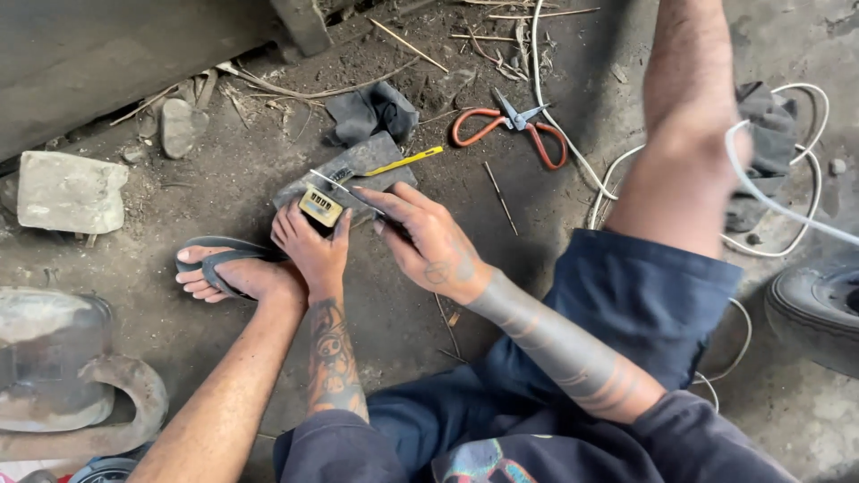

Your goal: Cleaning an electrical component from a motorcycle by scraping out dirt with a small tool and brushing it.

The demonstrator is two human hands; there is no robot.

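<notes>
1. Head view: left hand (311, 240) pinches small yellow block (320, 206) against grey rubber slab (344, 179) on dirt floor.
2. Right hand (428, 237) grips thin metal rod (344, 190), laid across the block just ahead of both hands.
3. Orange scissors (512, 125) lie well apart.

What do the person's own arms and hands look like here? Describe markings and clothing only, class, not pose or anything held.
Both hands are bare, with no gloves. The left forearm carries a dark figurative tattoo. The right forearm has dark bands ringing it, and the right hand bears a small line tattoo on its back. Dark blue sleeves are pushed up to the elbows.
</notes>
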